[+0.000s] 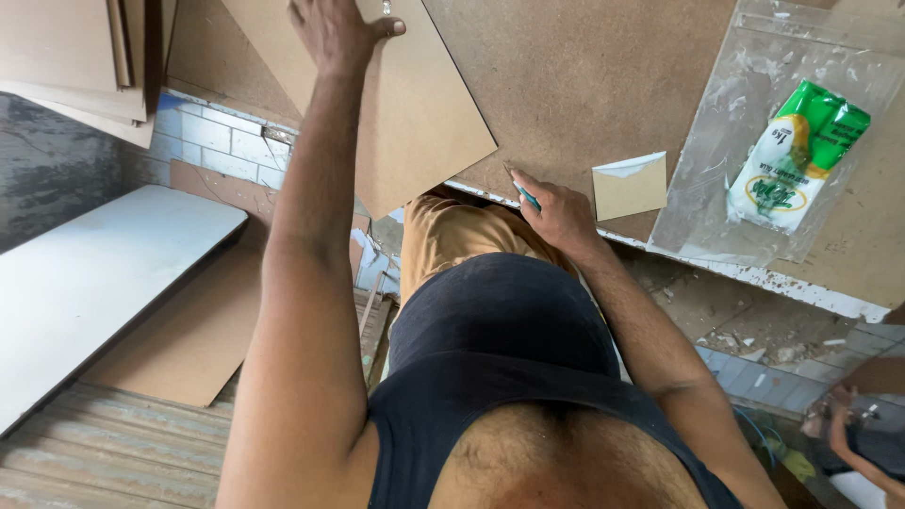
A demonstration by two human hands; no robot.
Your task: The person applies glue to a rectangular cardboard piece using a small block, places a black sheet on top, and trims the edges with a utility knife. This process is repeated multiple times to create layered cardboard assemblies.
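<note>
- At the far left, a stack of brown boards [80, 61] juts in from the top corner; at least three edges show, though you cannot count them exactly.
- Below it, one white panel [90, 273] lies on the floor, with one brown sheet [193, 335] beside it.
- Your left hand [335, 33] reaches up and closes on the top edge of one loose brown board [424, 123], thumb hooked over the edge. That board lies on the tabletop [566, 85] and overhangs its near edge.
- Your right hand [556, 212] rests at the tabletop's near edge, curled shut around one green pencil [526, 196], its tip touching the surface.
- Just right of that hand lies one small tan envelope [630, 186], flap side up, apart from your fingers.
- Further right, one clear plastic bag [745, 141] lies flat on the tabletop, smeared white.
- Inside or on it sits one green, yellow and white packet [797, 155]; you cannot tell which.
- In the bottom right corner, another person's arm [848, 452] shows, well apart from your own hands.
</note>
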